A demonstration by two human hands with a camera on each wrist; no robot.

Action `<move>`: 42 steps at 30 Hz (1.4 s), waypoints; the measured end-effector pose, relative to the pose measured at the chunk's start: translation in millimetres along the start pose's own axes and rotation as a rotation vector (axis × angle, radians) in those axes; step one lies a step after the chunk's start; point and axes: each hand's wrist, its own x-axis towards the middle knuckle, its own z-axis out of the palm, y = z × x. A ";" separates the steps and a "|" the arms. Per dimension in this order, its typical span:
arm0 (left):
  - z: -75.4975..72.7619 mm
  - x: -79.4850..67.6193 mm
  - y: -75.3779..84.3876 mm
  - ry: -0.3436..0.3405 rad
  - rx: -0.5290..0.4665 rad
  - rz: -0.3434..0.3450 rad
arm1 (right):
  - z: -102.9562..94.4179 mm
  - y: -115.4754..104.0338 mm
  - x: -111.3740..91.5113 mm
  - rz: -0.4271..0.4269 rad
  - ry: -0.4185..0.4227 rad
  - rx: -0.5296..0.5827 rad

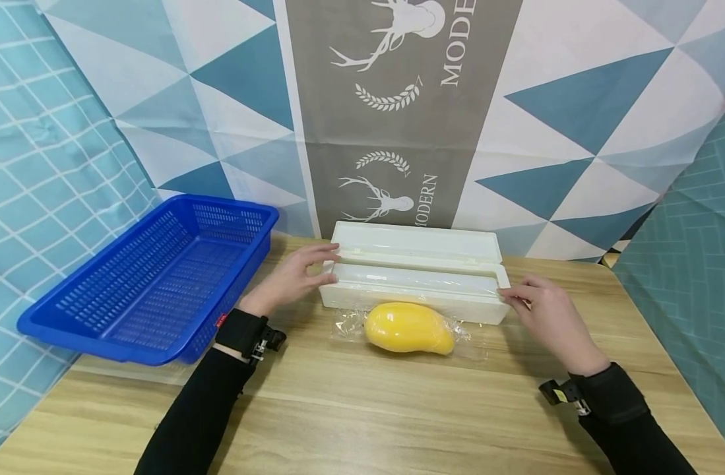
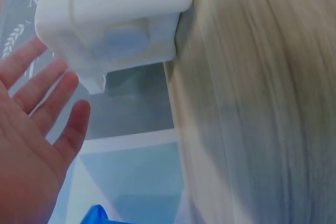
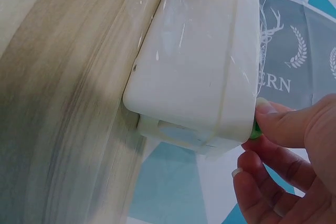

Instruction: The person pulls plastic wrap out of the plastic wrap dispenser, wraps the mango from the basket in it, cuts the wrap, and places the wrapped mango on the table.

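Observation:
A white cling film dispenser (image 1: pixel 350 295) lies lengthwise with its lid (image 1: pixel 415 243) raised and a roll of film (image 1: pixel 415 278) inside. Clear cling film (image 1: pixel 349 324) comes over its front onto the table, and a yellow mango (image 1: pixel 406 328) lies on that film. My left hand (image 1: pixel 293 274) is at the dispenser's left end, fingers spread and loosely extended, as the left wrist view also shows. At the right end, my right hand (image 1: pixel 546 316) pinches a small green slider (image 3: pixel 255 129) between thumb and forefinger at the front top edge.
A blue plastic basket (image 1: pixel 214 264) stands at the left of the wooden table (image 1: pixel 362 409), close to my left forearm. A patterned cloth backdrop (image 1: pixel 392 132) hangs right behind the dispenser.

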 end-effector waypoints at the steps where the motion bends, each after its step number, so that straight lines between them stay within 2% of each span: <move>1: 0.1 0.3 0.9 0.002 -0.001 -0.013 | -0.3 -0.5 -0.1 -0.002 -0.002 -0.003; 5: 1.6 1.9 10.7 0.006 0.006 -0.037 | -0.3 -4.1 0.1 -0.026 -0.008 -0.043; 10: 8.3 4.9 34.0 -0.015 0.041 0.022 | 2.8 -10.5 0.6 -0.029 -0.005 -0.060; 14: 18.3 6.7 53.9 -0.060 0.146 0.079 | 10.1 -19.1 0.5 -0.036 0.002 -0.019; 18: 28.2 6.5 68.3 -0.108 0.211 0.104 | 21.1 -34.5 0.0 -0.097 0.001 0.059; 22: 36.3 5.8 73.8 -0.132 0.212 0.114 | 31.4 -51.2 -2.1 -0.150 -0.050 0.101; 26: 42.6 5.5 74.2 -0.136 0.214 0.131 | 40.0 -62.0 -4.2 -0.158 -0.095 0.090; 33: 45.9 4.2 75.9 -0.139 0.222 0.179 | 44.8 -68.5 -4.0 -0.177 -0.082 0.074; 39: 45.6 3.6 83.2 -0.157 0.198 0.209 | 44.2 -72.3 -3.9 -0.171 -0.140 0.086; 42: 45.4 3.8 88.1 -0.190 0.191 0.207 | 44.3 -73.7 -5.0 -0.171 -0.163 0.104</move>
